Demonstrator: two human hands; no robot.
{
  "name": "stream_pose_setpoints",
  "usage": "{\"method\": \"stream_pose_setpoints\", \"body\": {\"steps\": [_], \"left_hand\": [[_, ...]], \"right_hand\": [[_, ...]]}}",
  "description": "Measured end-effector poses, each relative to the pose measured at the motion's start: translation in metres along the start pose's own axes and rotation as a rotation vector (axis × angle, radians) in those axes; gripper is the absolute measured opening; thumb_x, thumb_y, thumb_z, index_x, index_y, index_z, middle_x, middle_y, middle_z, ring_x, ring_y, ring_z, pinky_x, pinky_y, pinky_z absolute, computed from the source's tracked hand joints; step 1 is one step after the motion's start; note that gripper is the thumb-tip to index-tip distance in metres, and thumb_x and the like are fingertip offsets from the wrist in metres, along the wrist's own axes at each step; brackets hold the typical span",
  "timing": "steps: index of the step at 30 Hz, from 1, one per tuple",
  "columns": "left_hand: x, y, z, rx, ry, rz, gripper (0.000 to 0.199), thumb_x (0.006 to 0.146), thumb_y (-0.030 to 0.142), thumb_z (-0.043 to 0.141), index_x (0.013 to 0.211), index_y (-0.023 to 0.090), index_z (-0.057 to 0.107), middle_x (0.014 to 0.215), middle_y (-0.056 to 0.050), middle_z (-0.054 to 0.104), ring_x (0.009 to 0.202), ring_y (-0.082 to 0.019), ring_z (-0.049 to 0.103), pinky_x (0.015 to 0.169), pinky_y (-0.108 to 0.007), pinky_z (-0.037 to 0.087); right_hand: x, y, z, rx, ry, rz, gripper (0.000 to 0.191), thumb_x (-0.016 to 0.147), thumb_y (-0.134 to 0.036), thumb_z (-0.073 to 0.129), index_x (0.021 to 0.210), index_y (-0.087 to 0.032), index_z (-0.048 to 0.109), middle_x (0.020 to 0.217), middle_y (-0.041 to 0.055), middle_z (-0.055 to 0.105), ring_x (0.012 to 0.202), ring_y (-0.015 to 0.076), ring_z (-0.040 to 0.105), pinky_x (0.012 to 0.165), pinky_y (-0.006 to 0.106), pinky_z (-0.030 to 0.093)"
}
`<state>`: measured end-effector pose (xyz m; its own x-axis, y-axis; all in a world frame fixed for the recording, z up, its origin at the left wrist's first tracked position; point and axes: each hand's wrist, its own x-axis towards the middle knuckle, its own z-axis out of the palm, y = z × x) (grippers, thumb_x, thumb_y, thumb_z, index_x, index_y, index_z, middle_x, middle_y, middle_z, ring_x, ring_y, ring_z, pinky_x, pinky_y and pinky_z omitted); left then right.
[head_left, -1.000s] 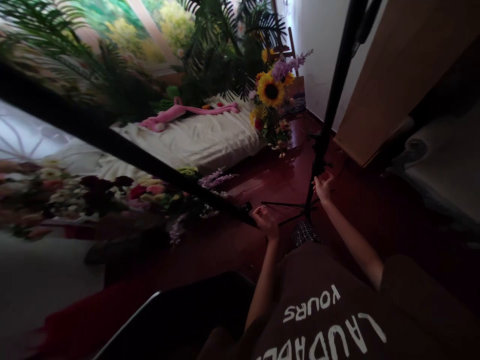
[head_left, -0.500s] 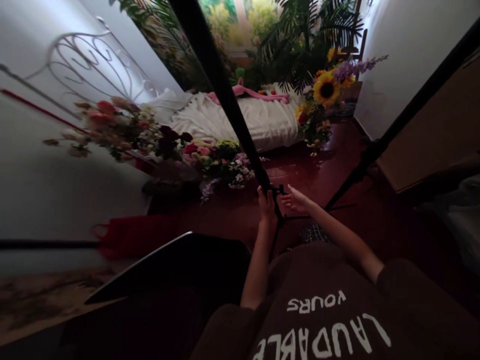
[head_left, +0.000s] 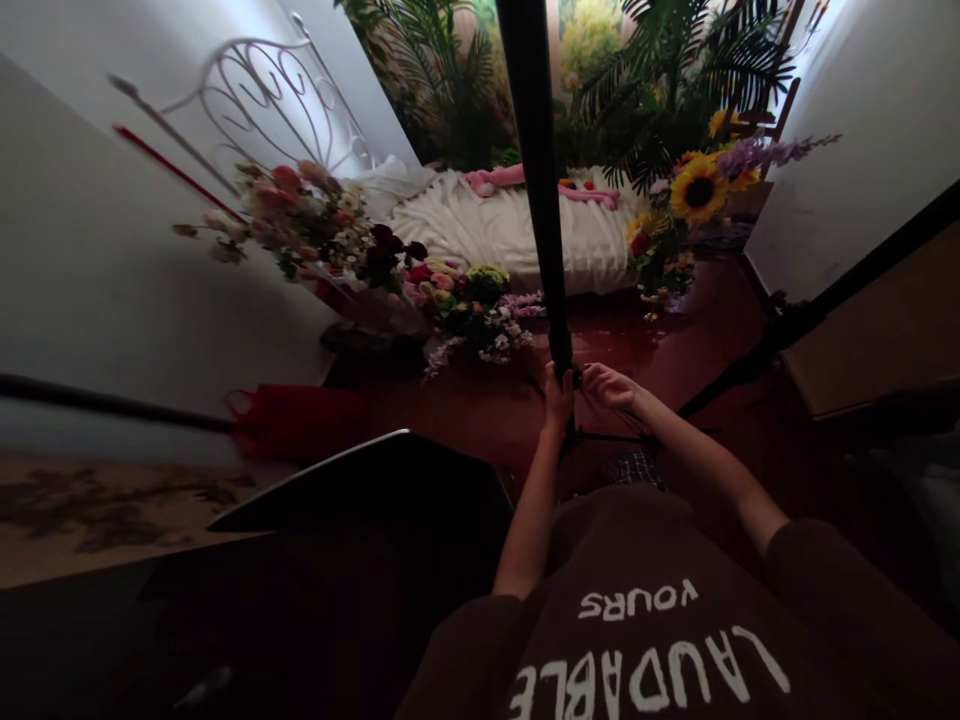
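Note:
A black light stand (head_left: 541,200) rises in front of me, its pole nearly upright in view. My left hand (head_left: 558,398) is wrapped round the lower part of the pole. At the same height, on the pole's right side, my right hand (head_left: 611,385) has its fingers closed at a small dark knob (head_left: 577,376). The fingertips partly cover the knob, and the dim light blurs its details. Below the hands, the stand's thin legs spread near the red floor.
A bed with a white cover (head_left: 450,220) stands ahead, with flower bunches (head_left: 480,310) before it and sunflowers (head_left: 699,188) at right. A second black stand (head_left: 810,320) slants at right. A dark panel (head_left: 390,490) and a red bag (head_left: 296,420) are at left.
My right hand has gone from partly open beside the stand to closed fingers at the knob. The pole looks more upright, and the view has shifted. My left hand stays on the pole.

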<state>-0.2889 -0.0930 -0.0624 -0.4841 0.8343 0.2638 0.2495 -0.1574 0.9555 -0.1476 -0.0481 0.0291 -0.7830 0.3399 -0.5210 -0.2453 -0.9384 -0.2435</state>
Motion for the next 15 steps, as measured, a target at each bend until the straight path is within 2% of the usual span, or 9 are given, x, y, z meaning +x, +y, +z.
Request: {"method": "stream_pose_setpoints", "body": {"steps": [3, 5, 8, 10, 12, 14, 15], "left_hand": [[0.000, 0.001, -0.001, -0.009, -0.008, 0.005, 0.066, 0.083, 0.074, 0.038, 0.110, 0.015, 0.053, 0.095, -0.011, 0.064, 0.086, -0.018, 0.061, 0.081, -0.030, 0.050], [0.000, 0.000, -0.002, -0.014, -0.010, 0.008, 0.065, 0.083, 0.073, 0.040, 0.110, 0.015, 0.054, 0.097, -0.012, 0.065, 0.089, -0.018, 0.062, 0.083, -0.031, 0.050], [0.001, -0.001, -0.002, -0.023, -0.002, -0.006, 0.063, 0.083, 0.071, 0.043, 0.109, 0.014, 0.056, 0.096, -0.012, 0.065, 0.088, -0.019, 0.062, 0.083, -0.031, 0.051], [0.001, -0.002, -0.001, -0.044, -0.003, -0.018, 0.062, 0.083, 0.070, 0.044, 0.109, 0.015, 0.055, 0.094, -0.012, 0.065, 0.086, -0.018, 0.063, 0.081, -0.031, 0.051], [0.001, -0.003, -0.001, -0.069, -0.010, -0.016, 0.061, 0.084, 0.069, 0.045, 0.111, 0.016, 0.054, 0.096, -0.011, 0.065, 0.087, -0.018, 0.063, 0.080, -0.030, 0.052], [0.000, -0.005, -0.001, -0.095, -0.018, -0.007, 0.059, 0.084, 0.068, 0.047, 0.111, 0.017, 0.054, 0.098, -0.010, 0.065, 0.086, -0.018, 0.064, 0.078, -0.029, 0.052], [0.000, -0.005, -0.001, -0.111, -0.024, -0.004, 0.058, 0.084, 0.068, 0.047, 0.111, 0.018, 0.053, 0.097, -0.009, 0.065, 0.085, -0.017, 0.063, 0.076, -0.029, 0.052]], "right_hand": [[0.006, -0.007, -0.005, -0.347, 0.025, -0.014, 0.025, 0.099, -0.022, 0.029, 0.088, -0.017, 0.051, 0.067, -0.0043, 0.052, 0.044, 0.0049, 0.039, 0.039, 0.010, 0.037], [0.005, -0.011, -0.005, -0.680, 0.068, -0.075, 0.021, 0.097, -0.025, 0.037, 0.088, -0.016, 0.053, 0.069, -0.0017, 0.055, 0.048, 0.0055, 0.044, 0.045, 0.013, 0.041], [-0.005, -0.013, -0.002, -1.300, 0.183, -0.342, 0.013, 0.088, -0.030, 0.058, 0.089, -0.017, 0.057, 0.079, 0.0032, 0.063, 0.065, 0.0108, 0.058, 0.061, 0.021, 0.049], [-0.013, -0.012, 0.003, -1.634, 0.211, -0.585, 0.023, 0.081, -0.033, 0.068, 0.097, -0.019, 0.060, 0.092, 0.0071, 0.067, 0.082, 0.0172, 0.063, 0.074, 0.028, 0.051], [-0.016, -0.008, 0.008, -1.765, 0.155, -0.801, 0.044, 0.077, -0.037, 0.072, 0.115, -0.019, 0.058, 0.110, 0.0108, 0.066, 0.098, 0.0215, 0.063, 0.085, 0.034, 0.051], [-0.012, -0.004, 0.014, -1.771, 0.100, -0.941, 0.065, 0.074, -0.043, 0.074, 0.129, -0.018, 0.051, 0.123, 0.0144, 0.061, 0.109, 0.0245, 0.061, 0.092, 0.038, 0.050], [-0.008, -0.002, 0.017, -1.768, 0.102, -0.989, 0.069, 0.073, -0.046, 0.075, 0.130, -0.017, 0.050, 0.126, 0.0156, 0.060, 0.112, 0.0259, 0.060, 0.095, 0.040, 0.049]]}}
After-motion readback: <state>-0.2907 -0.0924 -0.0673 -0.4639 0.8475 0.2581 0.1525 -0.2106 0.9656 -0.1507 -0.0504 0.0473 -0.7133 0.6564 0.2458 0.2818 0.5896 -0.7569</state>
